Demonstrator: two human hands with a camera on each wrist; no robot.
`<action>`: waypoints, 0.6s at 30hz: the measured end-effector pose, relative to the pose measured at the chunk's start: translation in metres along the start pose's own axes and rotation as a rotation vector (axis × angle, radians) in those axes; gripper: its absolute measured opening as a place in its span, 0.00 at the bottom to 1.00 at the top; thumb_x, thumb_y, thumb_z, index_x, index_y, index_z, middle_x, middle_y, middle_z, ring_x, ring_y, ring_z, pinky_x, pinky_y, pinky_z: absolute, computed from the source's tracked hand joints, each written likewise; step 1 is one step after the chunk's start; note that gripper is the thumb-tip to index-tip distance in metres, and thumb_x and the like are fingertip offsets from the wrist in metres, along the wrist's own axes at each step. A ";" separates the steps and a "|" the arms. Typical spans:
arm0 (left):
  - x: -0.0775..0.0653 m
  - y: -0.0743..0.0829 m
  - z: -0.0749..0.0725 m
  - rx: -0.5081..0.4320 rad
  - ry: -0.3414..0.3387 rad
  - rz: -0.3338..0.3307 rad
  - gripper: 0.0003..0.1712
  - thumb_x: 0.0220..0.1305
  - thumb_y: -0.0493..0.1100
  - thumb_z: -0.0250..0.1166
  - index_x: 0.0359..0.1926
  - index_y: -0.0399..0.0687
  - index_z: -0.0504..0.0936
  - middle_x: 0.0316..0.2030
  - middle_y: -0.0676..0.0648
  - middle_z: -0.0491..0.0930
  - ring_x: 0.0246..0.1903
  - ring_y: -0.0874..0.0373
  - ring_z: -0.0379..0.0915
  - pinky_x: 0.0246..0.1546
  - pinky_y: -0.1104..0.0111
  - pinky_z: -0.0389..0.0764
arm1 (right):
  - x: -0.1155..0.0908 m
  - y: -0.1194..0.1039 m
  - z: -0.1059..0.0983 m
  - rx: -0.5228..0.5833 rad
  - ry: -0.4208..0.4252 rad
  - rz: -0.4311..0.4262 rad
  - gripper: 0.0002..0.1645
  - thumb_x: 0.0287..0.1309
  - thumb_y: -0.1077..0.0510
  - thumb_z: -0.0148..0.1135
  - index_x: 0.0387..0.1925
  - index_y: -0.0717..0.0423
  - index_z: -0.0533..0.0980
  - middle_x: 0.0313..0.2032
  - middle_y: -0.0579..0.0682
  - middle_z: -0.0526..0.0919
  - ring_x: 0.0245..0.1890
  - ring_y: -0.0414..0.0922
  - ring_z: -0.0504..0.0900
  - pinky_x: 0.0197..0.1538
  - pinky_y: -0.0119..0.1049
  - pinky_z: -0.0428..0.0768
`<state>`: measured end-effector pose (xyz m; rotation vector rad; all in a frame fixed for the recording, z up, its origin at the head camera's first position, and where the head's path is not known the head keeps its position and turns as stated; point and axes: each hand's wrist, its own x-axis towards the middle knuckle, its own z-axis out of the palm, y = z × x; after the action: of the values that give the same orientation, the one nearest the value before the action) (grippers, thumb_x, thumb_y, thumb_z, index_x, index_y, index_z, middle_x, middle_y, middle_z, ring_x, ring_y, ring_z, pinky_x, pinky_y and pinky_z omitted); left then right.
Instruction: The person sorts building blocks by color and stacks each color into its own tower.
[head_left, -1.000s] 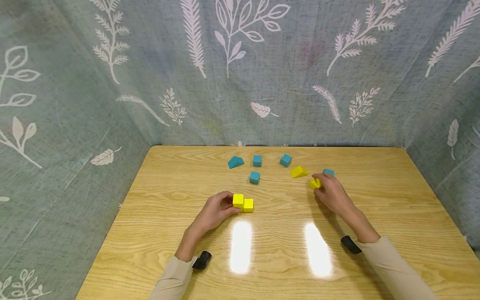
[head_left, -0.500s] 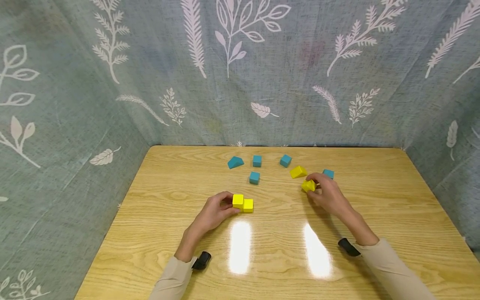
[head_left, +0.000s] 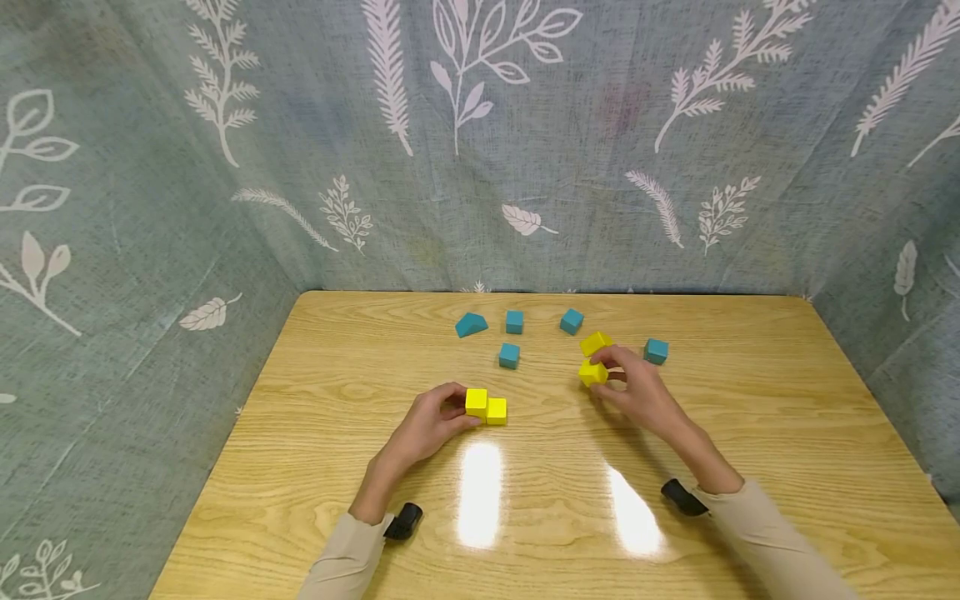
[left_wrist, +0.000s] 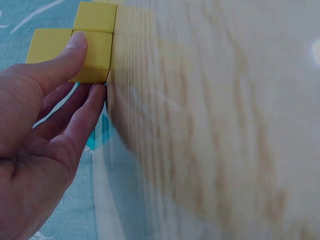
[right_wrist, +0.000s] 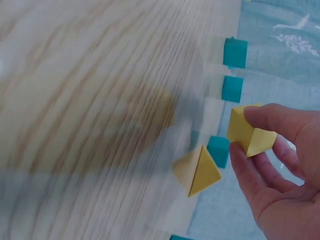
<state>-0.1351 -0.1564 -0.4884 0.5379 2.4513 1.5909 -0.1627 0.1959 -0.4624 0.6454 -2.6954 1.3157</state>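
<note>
In the head view my left hand grips a small stack of yellow cubes. Its upper cube sits on a lower cube, and the thumb presses near their seam in the left wrist view. Another yellow cube stands on the table against the stack's right side. My right hand pinches a yellow block between thumb and fingers, held above the table. Fingers cover part of that block, so its full shape is unclear. Just behind it lies a yellow wedge block.
Towards the table's back edge lie a blue wedge block and blue cubes, with one blue cube closer in. Another blue cube is right of my right hand. A leaf-patterned curtain borders the wooden table.
My right hand has moved left with the yellow block, away from the rightmost blue cube, which now shows fully. The left hand and its stack have stayed in place.
</note>
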 end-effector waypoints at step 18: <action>0.000 0.000 0.000 -0.006 -0.001 -0.005 0.16 0.65 0.31 0.70 0.53 0.33 0.79 0.50 0.38 0.79 0.54 0.43 0.80 0.55 0.63 0.83 | 0.010 -0.017 0.033 0.183 -0.062 0.002 0.25 0.58 0.73 0.71 0.56 0.66 0.74 0.53 0.59 0.79 0.55 0.57 0.80 0.58 0.48 0.83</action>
<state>-0.1351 -0.1564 -0.4885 0.5312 2.4445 1.5951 -0.1611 0.1580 -0.4677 0.7122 -2.6436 1.5819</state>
